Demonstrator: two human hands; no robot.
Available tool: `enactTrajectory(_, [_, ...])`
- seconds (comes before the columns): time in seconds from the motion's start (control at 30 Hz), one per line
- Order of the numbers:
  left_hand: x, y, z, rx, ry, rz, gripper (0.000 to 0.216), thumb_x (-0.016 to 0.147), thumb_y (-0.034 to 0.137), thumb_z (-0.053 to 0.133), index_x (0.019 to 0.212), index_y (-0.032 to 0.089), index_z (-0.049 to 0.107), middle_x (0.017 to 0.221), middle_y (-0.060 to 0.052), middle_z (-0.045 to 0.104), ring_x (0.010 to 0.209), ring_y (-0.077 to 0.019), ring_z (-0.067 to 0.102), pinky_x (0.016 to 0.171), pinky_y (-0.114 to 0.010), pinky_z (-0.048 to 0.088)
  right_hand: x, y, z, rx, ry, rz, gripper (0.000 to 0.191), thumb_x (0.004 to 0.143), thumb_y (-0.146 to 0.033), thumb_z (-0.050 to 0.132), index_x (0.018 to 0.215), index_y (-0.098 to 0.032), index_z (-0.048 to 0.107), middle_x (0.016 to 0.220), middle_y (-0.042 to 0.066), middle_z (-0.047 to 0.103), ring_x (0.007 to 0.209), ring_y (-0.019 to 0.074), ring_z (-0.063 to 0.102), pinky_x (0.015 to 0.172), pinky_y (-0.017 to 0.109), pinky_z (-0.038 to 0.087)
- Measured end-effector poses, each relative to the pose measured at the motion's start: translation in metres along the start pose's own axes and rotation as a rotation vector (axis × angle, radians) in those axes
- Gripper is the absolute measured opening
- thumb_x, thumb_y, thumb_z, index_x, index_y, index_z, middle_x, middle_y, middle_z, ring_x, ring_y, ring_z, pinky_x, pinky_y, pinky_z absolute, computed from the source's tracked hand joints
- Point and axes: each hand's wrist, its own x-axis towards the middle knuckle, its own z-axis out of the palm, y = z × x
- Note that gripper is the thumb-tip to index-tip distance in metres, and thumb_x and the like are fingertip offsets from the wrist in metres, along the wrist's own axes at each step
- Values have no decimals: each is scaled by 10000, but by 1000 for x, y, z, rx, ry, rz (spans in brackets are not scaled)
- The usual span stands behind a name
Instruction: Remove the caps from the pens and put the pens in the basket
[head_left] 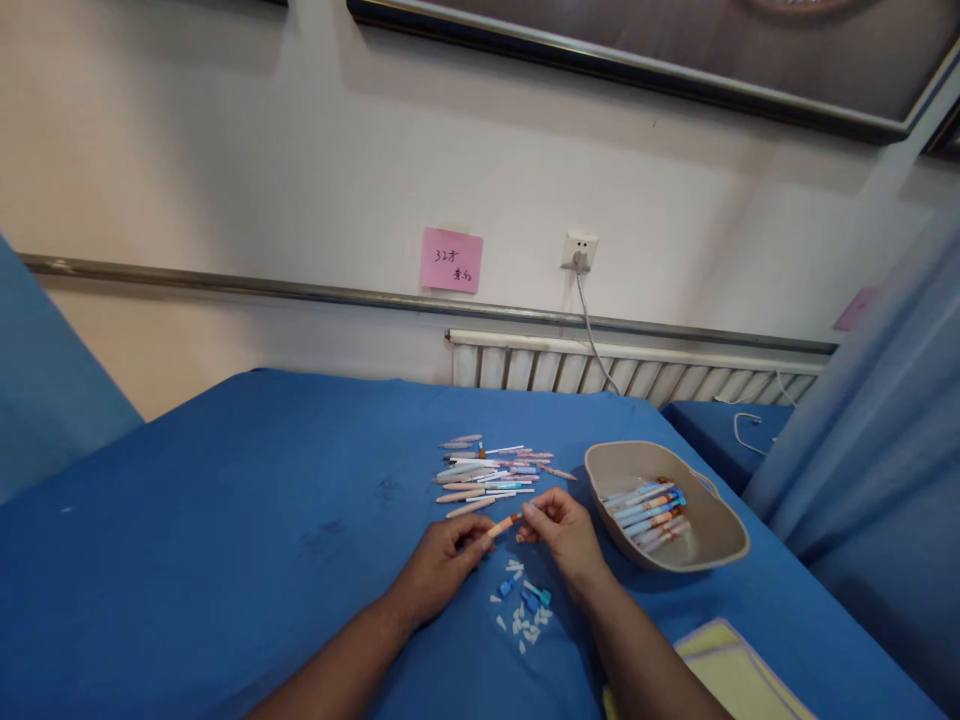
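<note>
My left hand (442, 562) pinches an orange pen (504, 525) with a brown end, held tilted up to the right over the blue cloth. At that brown end, the fingers of my right hand (564, 535) are pinched together; the small thing in them is mostly hidden. Just beyond both hands lies a loose pile of pens and thin white tubes (491, 475). Below the hands are scattered several small white cone-shaped pieces (525, 628) and a few blue and teal pen parts (531, 601).
To the right stands a beige plastic basket (716, 557) with several pens (646, 515) in it. A folded yellow cloth (731, 665) lies at the front right. Behind the blue-covered surface (225, 520) are a radiator (540, 368) and a plugged-in cable (589, 320). A blue curtain (877, 430) hangs at right.
</note>
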Motion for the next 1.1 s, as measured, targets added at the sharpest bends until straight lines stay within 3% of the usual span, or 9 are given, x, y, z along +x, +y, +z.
enactTrajectory(0.23, [-3,10,1,93,48,76,251,859,345,476,874,168,654,788,-5,627,744,-155,534,684,-224,393,-1,1,2,-121,-26,-12,376,661,-511,675,612,-184,496,495,-26,579,435,112,512,477,233,409])
enactTrajectory(0.57, [4,-7,6,-173,87,-23,305,814,393,543,964,145,638,758,-21,630,627,-133,531,590,-221,422,-14,13,10,-350,-250,-34,384,718,-497,636,579,-166,503,489,-42,527,432,81,466,456,200,354])
enactTrajectory(0.67, [5,-9,5,-222,108,-72,324,790,406,565,969,143,631,745,-15,627,594,-120,531,579,-220,428,-11,8,6,-251,-183,-36,393,746,-545,580,671,-160,557,557,-22,572,456,95,504,468,210,386])
enactTrajectory(0.83, [3,-7,6,-205,23,-95,313,788,418,564,925,144,632,728,-9,628,555,-107,530,547,-214,420,-6,-3,-2,-30,14,-85,424,754,-514,589,1025,-190,619,615,-22,581,545,129,538,535,245,457])
enactTrajectory(0.97, [1,-7,7,-161,-7,-86,309,804,422,549,907,144,635,722,-8,630,544,-99,522,545,-210,414,-6,-8,-2,-49,9,-80,369,720,-516,622,857,-178,672,560,-24,550,526,139,527,533,265,469])
enactTrajectory(1.1, [1,-6,7,-155,-12,-93,306,818,416,535,918,142,626,734,-10,626,553,-97,521,542,-205,410,-6,-8,1,-70,18,-91,342,721,-512,624,728,-170,629,511,-38,525,485,120,495,527,252,446])
